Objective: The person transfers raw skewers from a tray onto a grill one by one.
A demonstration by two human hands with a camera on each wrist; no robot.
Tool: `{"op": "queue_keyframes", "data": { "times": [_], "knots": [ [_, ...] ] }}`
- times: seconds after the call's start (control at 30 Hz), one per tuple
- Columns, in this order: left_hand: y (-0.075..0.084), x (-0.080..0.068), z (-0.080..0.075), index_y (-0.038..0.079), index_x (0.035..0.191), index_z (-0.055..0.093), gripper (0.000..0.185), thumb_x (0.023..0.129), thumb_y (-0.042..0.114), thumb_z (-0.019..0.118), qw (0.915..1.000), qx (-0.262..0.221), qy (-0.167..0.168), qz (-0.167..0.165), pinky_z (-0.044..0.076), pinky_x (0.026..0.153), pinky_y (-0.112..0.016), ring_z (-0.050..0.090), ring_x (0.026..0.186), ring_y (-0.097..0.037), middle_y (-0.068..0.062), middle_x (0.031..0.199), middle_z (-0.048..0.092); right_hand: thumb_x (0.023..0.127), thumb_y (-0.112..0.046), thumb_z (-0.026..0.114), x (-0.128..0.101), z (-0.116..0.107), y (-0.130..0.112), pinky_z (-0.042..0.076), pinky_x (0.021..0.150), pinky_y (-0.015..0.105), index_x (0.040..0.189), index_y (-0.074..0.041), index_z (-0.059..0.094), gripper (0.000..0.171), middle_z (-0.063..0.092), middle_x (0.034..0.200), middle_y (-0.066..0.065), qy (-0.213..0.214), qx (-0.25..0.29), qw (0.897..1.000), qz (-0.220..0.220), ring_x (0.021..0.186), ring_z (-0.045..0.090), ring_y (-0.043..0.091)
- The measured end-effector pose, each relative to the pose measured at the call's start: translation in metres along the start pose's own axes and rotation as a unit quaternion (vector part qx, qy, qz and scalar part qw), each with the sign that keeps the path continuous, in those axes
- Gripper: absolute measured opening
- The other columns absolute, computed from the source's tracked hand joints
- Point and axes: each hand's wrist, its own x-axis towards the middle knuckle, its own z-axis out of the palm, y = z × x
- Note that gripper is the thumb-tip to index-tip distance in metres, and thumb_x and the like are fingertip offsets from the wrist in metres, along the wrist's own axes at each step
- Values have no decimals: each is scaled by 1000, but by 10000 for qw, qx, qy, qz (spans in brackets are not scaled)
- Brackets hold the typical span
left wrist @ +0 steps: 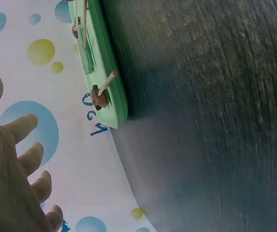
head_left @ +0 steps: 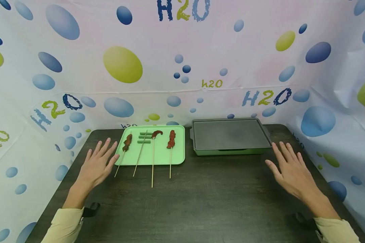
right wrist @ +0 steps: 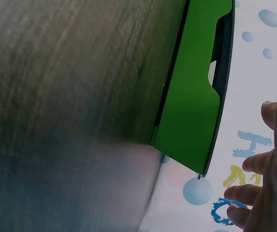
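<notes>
the left hand [head_left: 98, 164] lies flat over the dark table [head_left: 200, 202] with its fingers straight and spread, holding nothing. the right hand [head_left: 289, 168] is flat and spread the same way, also holding nothing.

the light green tray [head_left: 177, 158] sits just to the right of the left hand. four skewers lie on it side by side. each one points its food end far and its bare stick end near, and the sticks poke out past the near edge of the tray. the long way of every skewer runs from near to far, tilting only a little.

the leftmost meat skewer [head_left: 127, 142] is the closest to the left hand; its stick end sits just beside the fingertips [head_left: 117, 157], but i cannot tell if they touch. next come the green piece skewer [head_left: 145, 137], the curled octopus skewer [head_left: 156, 133] and another meat skewer [head_left: 171, 139].

the grill pan [head_left: 231, 135] stands to the right of the tray, a small gap between them. its right corner is near the right hand. so the left hand is nearer the skewers, and the right hand is nearer the pan.
</notes>
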Motion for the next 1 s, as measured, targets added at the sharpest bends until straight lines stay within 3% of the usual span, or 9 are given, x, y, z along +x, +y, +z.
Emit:
{"op": "queue_keyframes", "data": {
  "times": [0.17,0.33,0.43,0.6,0.77,0.83,0.9,1.0],
  "knots": [
    [-4,1,6,13,164,28,63,111,46,36,9998,-178,-108,-52,9,114,-75,7,155,-47,-19,169,17,110,-38,48,-7,5,-5,-1,121,65,164,-6,20,70,20,164,33,222,81,9997,26,155,7,46],
    [-9,2,11,14,165,23,66,111,51,31,9967,-467,-457,-479,5,110,-80,3,153,-52,-21,170,10,108,-28,55,-9,13,-25,25,110,73,160,-6,37,59,37,154,33,820,548,9950,-184,141,33,55],
    [-14,2,13,15,166,19,68,111,54,29,9921,-714,-671,-780,3,107,-83,3,151,-57,-23,170,5,107,-22,57,-9,18,-42,34,99,74,158,-8,41,55,41,152,29,933,1163,9885,-254,134,40,55],
    [-24,2,16,13,166,17,68,111,51,31,9860,-1070,-910,-901,4,103,-86,3,147,-63,-30,167,5,107,-17,58,-10,31,-72,39,99,70,157,-10,42,53,46,151,23,744,2123,9739,-289,135,45,48],
    [-35,1,18,6,164,21,68,111,46,40,9824,-1219,-1057,-944,7,98,-90,5,142,-70,-38,163,8,106,-15,59,-4,44,-103,50,94,60,154,-7,45,51,58,141,18,389,2722,9606,-395,125,59,39],
    [-38,1,20,4,162,24,68,111,44,42,9809,-1295,-1108,-933,7,96,-91,5,141,-71,-40,162,9,106,-17,60,1,50,-116,54,92,54,152,-8,48,48,63,134,17,135,3072,9510,-323,118,64,35],
    [-40,1,22,3,161,27,66,110,42,44,9798,-1356,-1150,-910,6,94,-92,5,141,-71,-40,161,10,106,-19,60,6,55,-129,56,91,47,150,-9,50,47,66,130,17,-270,3584,9330,-166,115,67,33],
    [-43,1,27,4,161,30,65,110,42,45,9782,-1408,-1234,-900,5,92,-94,6,142,-70,-39,162,11,107,-22,59,14,66,-148,57,93,41,151,-5,47,49,65,130,23,-1049,4533,8851,76,115,67,35]
  ]
}}
